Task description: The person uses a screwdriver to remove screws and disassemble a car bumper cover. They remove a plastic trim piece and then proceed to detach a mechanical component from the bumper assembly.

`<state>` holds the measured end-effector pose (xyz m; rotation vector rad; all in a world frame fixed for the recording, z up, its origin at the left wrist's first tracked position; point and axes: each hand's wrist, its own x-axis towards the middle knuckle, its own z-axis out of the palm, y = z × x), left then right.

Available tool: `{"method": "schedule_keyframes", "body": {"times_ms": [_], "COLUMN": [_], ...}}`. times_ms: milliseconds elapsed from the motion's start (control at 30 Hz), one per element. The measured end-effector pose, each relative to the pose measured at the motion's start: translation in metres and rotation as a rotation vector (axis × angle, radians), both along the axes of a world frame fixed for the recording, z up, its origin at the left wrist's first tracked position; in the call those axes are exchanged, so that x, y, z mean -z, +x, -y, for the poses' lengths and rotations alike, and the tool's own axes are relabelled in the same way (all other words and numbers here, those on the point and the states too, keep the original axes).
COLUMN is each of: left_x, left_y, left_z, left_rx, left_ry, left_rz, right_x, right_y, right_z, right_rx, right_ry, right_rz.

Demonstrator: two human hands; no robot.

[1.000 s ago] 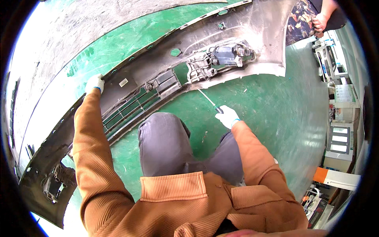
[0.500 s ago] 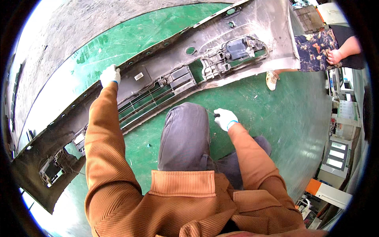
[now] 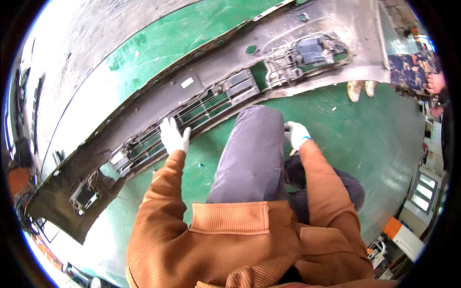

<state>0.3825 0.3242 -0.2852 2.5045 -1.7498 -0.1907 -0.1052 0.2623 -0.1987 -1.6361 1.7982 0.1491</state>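
A large car bumper (image 3: 161,93), its dirty grey inner side up, stretches diagonally from lower left to upper right in front of me. My left hand (image 3: 173,136), in a white glove, is over the slatted grille (image 3: 206,111) near the bumper's close edge, fingers spread and holding nothing. Whether it touches the slats I cannot tell. My right hand (image 3: 297,133), also white-gloved, is beside my raised knee (image 3: 259,139) with curled fingers; what is in them is hidden. A dark box-shaped unit (image 3: 312,50) sits in the bumper's right part, and a pale label (image 3: 187,83) lies above the grille.
Another person in dark patterned clothing (image 3: 410,69) is at the bumper's right end, with light shoes (image 3: 355,90) on the green floor (image 3: 331,125). Equipment with a panel (image 3: 422,192) and an orange-and-white box (image 3: 403,235) line the right side.
My left hand has left the bumper's far edge and come nearer, over the grille, its fingers now spread. My right hand has shifted slightly beside my knee; the small dark thing at its fingers no longer shows.
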Motion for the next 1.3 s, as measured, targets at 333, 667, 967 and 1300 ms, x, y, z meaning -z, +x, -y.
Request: {"method": "schedule_keyframes", "body": {"times_ms": [333, 667, 967, 1300], "left_x": [0.003, -0.014, -0.026, -0.010], "left_y": [-0.015, -0.092, -0.142, -0.128], "left_z": [0.019, 0.095, 0.178, 0.208], "left_rx": [-0.147, 0.015, -0.081, -0.124], "left_ry": [0.090, -0.344, 0.061, 0.084], "left_rz": [0.002, -0.206, -0.137, -0.293], "right_x": [-0.003, -0.008, -0.029, -0.033], "right_y": [0.001, 0.000, 0.010, 0.013], "right_z": [0.051, 0.073, 0.061, 0.063], "right_rx": [-0.209, -0.381, -0.263, -0.173], "right_ry": [0.107, 0.082, 0.061, 0.113], "right_rz": [-0.119, -0.148, -0.190, -0.196]}}
